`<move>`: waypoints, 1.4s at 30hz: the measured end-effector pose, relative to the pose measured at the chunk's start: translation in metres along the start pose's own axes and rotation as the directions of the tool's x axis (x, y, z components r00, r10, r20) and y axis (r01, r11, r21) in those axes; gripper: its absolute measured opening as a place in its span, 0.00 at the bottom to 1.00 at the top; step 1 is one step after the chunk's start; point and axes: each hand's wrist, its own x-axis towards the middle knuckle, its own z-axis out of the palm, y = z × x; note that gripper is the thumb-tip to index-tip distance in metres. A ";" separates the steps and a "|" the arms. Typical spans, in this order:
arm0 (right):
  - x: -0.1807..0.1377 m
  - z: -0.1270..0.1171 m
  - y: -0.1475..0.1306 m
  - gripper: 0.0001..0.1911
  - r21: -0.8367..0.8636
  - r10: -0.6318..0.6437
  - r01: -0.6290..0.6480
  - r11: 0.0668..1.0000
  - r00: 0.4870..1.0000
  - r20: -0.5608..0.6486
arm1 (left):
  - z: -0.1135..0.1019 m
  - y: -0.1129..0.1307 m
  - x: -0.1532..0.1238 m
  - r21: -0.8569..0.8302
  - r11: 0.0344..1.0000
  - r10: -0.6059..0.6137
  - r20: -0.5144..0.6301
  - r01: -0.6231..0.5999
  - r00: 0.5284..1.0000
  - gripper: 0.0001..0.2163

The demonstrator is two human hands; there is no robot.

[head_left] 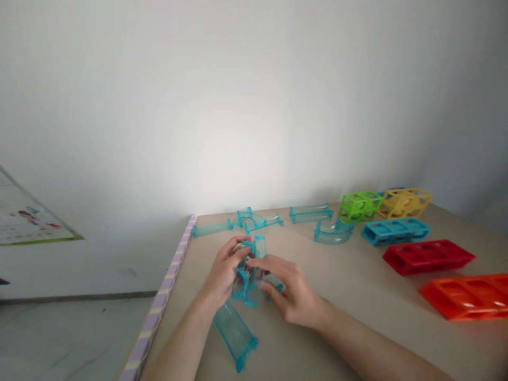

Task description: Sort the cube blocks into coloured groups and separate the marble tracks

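Near the middle of the table, my left hand (228,270) is closed around a clear blue plastic track piece (242,280). Facing it, my right hand (288,286) pinches another clear blue track piece (260,251), which stands upright between the hands. The two pieces are close together; whether they are joined I cannot make out, since fingers cover part of them. Below my left hand, a straight clear blue track piece (236,333) lies on the table. Part of another blue piece (273,283) shows behind my right fingers.
Along the wall lie a straight track (212,228), joined tracks (254,219), another straight track (311,213) and a curved track (334,233). At right are green (360,206) and yellow (405,203) frames, and blue (396,231), red (428,256) and orange (468,296) blocks. Striped edging (159,307) borders the table's left.
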 end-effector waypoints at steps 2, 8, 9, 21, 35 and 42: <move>0.002 -0.001 0.001 0.14 -0.101 -0.007 0.004 0.995 0.999 -0.037 | 0.001 0.001 -0.001 -0.022 1.000 0.005 0.010 -0.005 1.000 0.14; 0.002 -0.007 0.006 0.12 -0.156 0.167 -0.218 0.963 0.942 -0.290 | -0.001 0.004 -0.003 -0.070 0.993 0.089 -0.012 -0.090 0.996 0.13; 0.002 -0.007 0.006 0.16 -0.126 0.233 -0.281 0.952 0.925 -0.301 | -0.001 0.005 -0.004 -0.061 0.994 0.095 -0.001 -0.095 0.995 0.13; 0.003 0.007 0.008 0.24 0.272 0.635 -0.614 0.741 0.772 0.012 | 0.006 0.009 -0.014 -0.008 0.986 0.166 0.160 -0.167 0.973 0.14; 0.006 0.004 0.005 0.24 0.420 0.673 -0.601 0.680 0.739 -0.032 | 0.003 0.005 -0.012 0.287 0.899 0.278 0.210 -0.331 0.937 0.18; 0.007 0.006 0.006 0.25 0.379 0.692 -0.640 0.669 0.722 -0.001 | 0.004 0.006 -0.011 0.308 0.879 0.331 0.157 -0.364 0.931 0.15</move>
